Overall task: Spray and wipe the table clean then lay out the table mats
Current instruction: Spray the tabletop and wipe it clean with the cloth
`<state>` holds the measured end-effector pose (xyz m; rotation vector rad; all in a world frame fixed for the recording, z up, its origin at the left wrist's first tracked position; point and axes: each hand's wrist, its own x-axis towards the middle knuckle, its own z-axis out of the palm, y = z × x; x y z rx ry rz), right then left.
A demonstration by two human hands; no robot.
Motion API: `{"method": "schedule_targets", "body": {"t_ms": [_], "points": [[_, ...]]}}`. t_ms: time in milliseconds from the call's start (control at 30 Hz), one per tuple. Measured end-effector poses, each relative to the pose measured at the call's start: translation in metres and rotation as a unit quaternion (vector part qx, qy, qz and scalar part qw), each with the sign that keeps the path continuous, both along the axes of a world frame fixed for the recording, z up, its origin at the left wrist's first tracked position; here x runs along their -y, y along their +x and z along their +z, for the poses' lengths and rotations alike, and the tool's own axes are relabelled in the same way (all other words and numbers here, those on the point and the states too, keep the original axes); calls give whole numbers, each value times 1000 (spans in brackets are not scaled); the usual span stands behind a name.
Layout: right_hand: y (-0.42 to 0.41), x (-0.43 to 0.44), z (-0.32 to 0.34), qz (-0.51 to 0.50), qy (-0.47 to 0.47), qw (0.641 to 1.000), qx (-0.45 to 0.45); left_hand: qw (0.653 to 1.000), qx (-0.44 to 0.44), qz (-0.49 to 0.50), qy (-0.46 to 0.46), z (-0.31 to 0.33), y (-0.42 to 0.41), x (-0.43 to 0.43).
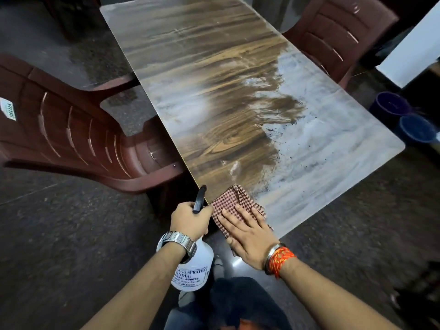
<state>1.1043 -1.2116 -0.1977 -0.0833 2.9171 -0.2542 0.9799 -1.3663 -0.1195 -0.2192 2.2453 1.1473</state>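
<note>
The checked cloth [234,203] is pressed flat under the open right hand [247,236] at the table [190,67] near corner, the dusty strip lying rightward, while the spray bottle [194,265] is gripped by the left hand [189,220].

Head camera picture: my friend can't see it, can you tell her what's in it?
A person's right hand presses a checked cloth flat on the near corner of a long wooden table, while the left hand holds a white spray bottle. The table's right side looks pale and dusty, and brown plastic chairs stand beside it.
</note>
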Motion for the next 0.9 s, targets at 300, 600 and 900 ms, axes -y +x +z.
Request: {"method": "schedule_targets", "body": {"t_ms": [300, 600, 900], "points": [[-80, -100, -5, -155, 23, 987, 35, 995, -27, 95, -22, 15, 39, -6], [-127, -104, 3, 112, -9, 994, 6, 975, -18, 214, -52, 24, 79, -56], [20, -52, 1, 223, -94, 970, 3, 964, -36, 255, -69, 31, 115, -87]]}}
